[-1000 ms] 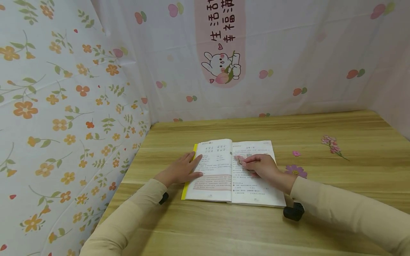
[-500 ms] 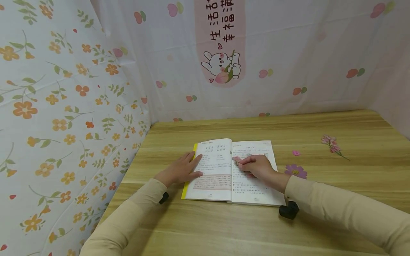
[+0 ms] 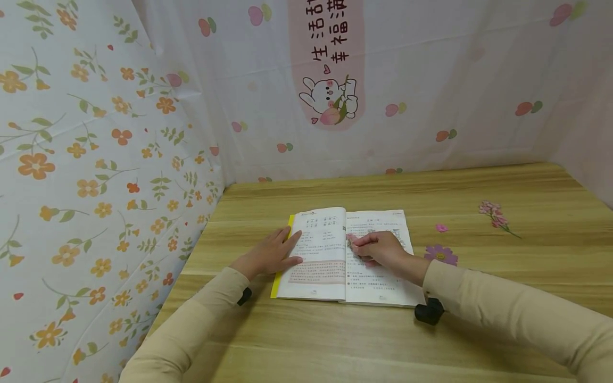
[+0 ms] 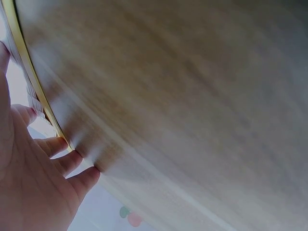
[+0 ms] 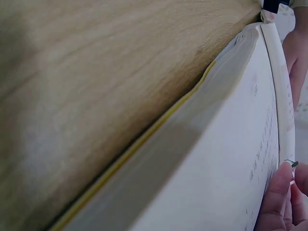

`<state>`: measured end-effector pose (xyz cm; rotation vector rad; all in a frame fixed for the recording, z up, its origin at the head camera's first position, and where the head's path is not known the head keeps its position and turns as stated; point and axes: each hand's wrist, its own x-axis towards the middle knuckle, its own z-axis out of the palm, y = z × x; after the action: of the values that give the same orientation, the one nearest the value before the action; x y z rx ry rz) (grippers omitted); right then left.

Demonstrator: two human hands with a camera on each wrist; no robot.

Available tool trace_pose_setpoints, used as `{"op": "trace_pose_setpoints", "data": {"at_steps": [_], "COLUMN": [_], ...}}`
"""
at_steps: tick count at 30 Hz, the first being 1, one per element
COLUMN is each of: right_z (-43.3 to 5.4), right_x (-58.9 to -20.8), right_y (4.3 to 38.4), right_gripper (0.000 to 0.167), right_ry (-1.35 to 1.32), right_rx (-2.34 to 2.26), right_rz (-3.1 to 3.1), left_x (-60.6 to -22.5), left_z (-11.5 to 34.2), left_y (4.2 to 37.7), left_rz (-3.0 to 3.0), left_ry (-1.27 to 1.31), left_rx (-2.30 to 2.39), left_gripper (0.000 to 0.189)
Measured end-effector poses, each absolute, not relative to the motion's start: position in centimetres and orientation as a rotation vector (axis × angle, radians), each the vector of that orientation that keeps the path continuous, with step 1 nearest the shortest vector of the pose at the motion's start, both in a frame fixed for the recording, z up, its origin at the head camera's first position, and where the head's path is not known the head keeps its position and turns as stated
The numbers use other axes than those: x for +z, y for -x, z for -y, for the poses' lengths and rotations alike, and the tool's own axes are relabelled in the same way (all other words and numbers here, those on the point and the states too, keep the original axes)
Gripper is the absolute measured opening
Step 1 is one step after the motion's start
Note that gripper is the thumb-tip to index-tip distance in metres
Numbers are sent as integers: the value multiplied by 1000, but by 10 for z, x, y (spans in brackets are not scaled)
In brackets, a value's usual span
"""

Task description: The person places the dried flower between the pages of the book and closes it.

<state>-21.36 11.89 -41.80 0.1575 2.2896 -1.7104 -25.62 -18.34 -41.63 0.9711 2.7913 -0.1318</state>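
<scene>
An open book [image 3: 318,247] with a yellow cover edge lies on the wooden table. My left hand [image 3: 267,255] rests on its left page, fingers spread and fairly straight; in the left wrist view, fingertips of that hand [image 4: 41,173] reach along the yellow edge. Over the right page, close to the spine, my right hand [image 3: 389,252] pinches a small pinkish flower sprig [image 3: 351,240] between thumb and finger. Most of the sprig is hidden by the hand. The right wrist view shows just a bit of green at the fingertips of the right hand [image 5: 284,197].
Right of the book lie a purple flower [image 3: 441,255], a small pink flower [image 3: 442,228] and a pink flower sprig [image 3: 495,215] with a thin stem. A patterned cloth [image 3: 421,80] hangs behind the table [image 3: 306,340] and along its left side.
My right hand has shifted slightly left across the right page, bringing the pinched flower sprig nearer the spine. The left hand has stayed in place on the left page.
</scene>
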Motion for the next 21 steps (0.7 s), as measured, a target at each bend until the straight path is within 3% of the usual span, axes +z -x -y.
{"op": "trace_pose_setpoints", "data": {"at_steps": [21], "right_z": [-162], "right_x": [-396], "right_y": [224], "right_gripper": [25], "right_ry": [48], "right_rx": [-1548], "right_rz": [-2443], "left_x": [-418], "left_z": [183], "left_y": [256], "left_rz": [-2798], "left_ry": [-955], "left_rx": [-150], "left_gripper": [78]}}
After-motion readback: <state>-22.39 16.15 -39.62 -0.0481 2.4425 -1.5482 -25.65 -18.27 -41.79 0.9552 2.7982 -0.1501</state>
